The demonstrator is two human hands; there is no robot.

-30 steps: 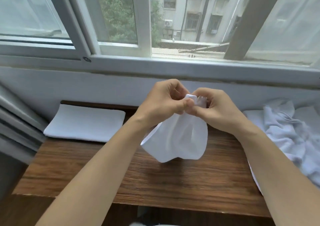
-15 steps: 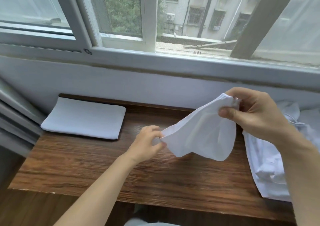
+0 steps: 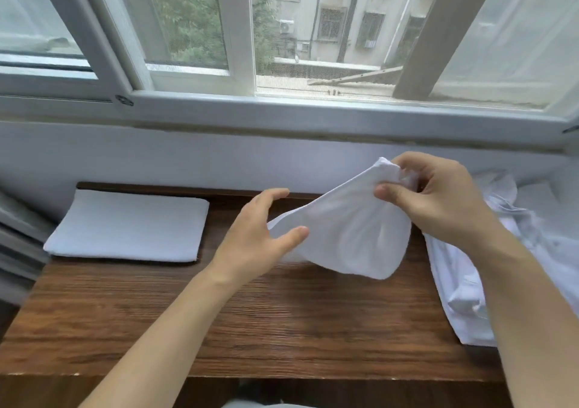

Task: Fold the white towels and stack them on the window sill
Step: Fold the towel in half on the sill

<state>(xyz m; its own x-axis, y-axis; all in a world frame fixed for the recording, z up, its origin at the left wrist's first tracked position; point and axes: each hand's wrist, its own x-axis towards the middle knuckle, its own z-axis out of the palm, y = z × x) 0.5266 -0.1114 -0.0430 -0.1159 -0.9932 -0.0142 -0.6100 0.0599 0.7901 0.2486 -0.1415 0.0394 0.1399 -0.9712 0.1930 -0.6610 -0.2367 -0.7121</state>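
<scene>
Head view: right hand (image 3: 438,201) pinches the white towel (image 3: 351,235) aloft at two o'clock; left hand (image 3: 260,235), fingers spread, touches its lower edge. One-corner hold could let the fold collapse onto the sill (image 3: 250,313).

My right hand (image 3: 438,201) pinches a white towel (image 3: 347,235) over the wooden sill (image 3: 250,313), and my open left hand (image 3: 253,238) touches its edge.
</scene>
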